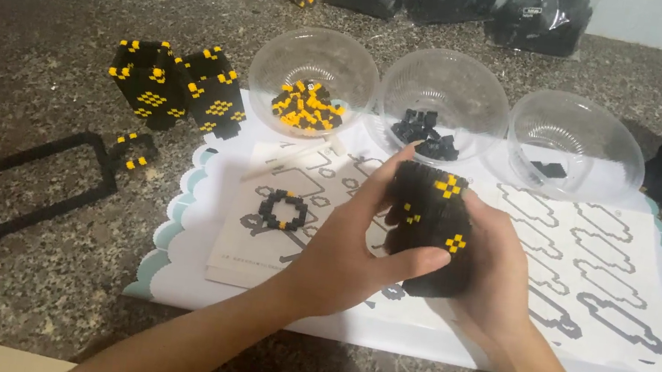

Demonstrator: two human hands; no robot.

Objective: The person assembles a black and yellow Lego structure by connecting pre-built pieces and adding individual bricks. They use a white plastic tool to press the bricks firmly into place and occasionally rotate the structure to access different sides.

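A dark speckled stone counter (8,270) is seen from above, and on it a white mat with a scalloped pale-blue edge (169,232) is spread; grey outline shapes are printed on the mat. In the middle of the view, above the mat, a black block model (433,226) is held between both hands. The model is built from very small bricks, it has a rounded, barrel-like form, and small yellow cross-shaped marks are set into its black surface, one near the top and one lower on the front. The left hand (347,253) is closed around the left side of the model, with the thumb laid across the front and the fingers raised along its edge. The right hand (491,273) is wrapped around the right side and the back, so its fingers are mostly hidden. Behind the hands three clear plastic bowls are placed in a row: the left bowl (314,71) holds yellow and black pieces, the middle bowl (444,98) holds black pieces, and the right bowl (576,143) holds only a few black ones. A finished black-and-yellow part (177,87) lies on the counter to the left, and a flat black frame (29,187) lies nearer the left edge.
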